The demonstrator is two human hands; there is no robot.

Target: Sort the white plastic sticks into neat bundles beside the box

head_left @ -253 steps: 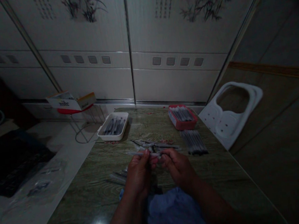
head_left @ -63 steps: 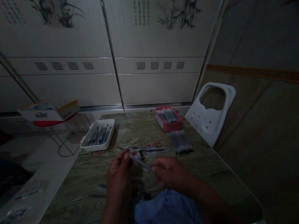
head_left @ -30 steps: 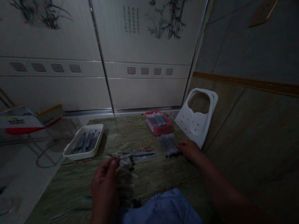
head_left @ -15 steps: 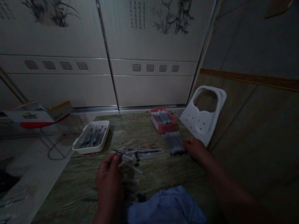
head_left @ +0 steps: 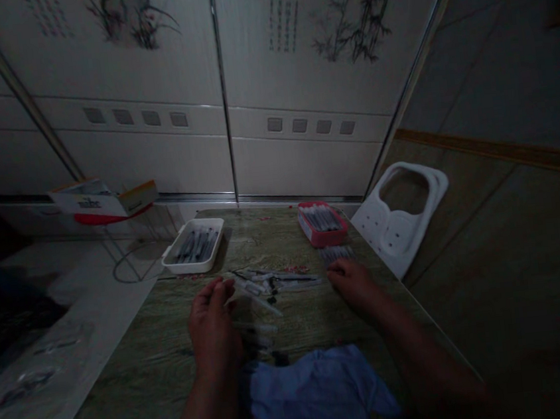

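My left hand (head_left: 214, 320) is over the left part of the table, its thumb and fingers pinched together. Whatever they hold is too dark and small to make out. Just right of its fingertips lies a loose pile of clear pen parts (head_left: 258, 285) with small black pieces. My right hand (head_left: 355, 285) has its fingers closed at the right end of this pile, and their contents are hidden. Partly behind it is a row of pens (head_left: 337, 253) laid side by side. A pink box (head_left: 330, 236) full of pens stands beyond the row.
A white tray (head_left: 193, 267) of pens stands at the table's far left. Blue cloth (head_left: 319, 392) lies at the near edge, with blurred clear tubes (head_left: 257, 328) behind it. A white plastic chair (head_left: 401, 223) is at the right; an open carton (head_left: 103, 200) rests on a red stool.
My right hand has moved left from the row's near right end to the pile, now covering part of the row. My left hand stays pinched by the pile. The view has shifted left.
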